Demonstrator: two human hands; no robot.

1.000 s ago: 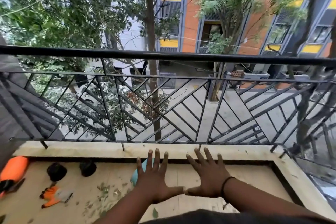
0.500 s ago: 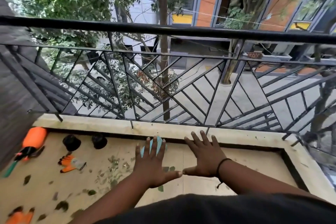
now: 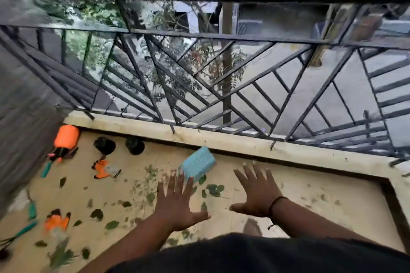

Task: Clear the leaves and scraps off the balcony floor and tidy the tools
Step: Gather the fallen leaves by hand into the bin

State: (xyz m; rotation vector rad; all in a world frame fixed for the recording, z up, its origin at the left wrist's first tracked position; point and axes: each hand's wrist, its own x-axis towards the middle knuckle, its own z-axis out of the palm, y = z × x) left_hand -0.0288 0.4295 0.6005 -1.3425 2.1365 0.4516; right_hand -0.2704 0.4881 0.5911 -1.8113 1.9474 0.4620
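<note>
Both hands, left point(image 3: 177, 204) and right point(image 3: 258, 193), flat, fingers spread, empty, above leaf-strewn floor point(image 3: 332, 210)

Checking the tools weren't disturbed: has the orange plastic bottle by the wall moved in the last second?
No. The orange plastic bottle lies left of the two black round pots, against the cream ledge, as before; only the camera tilted.
</note>
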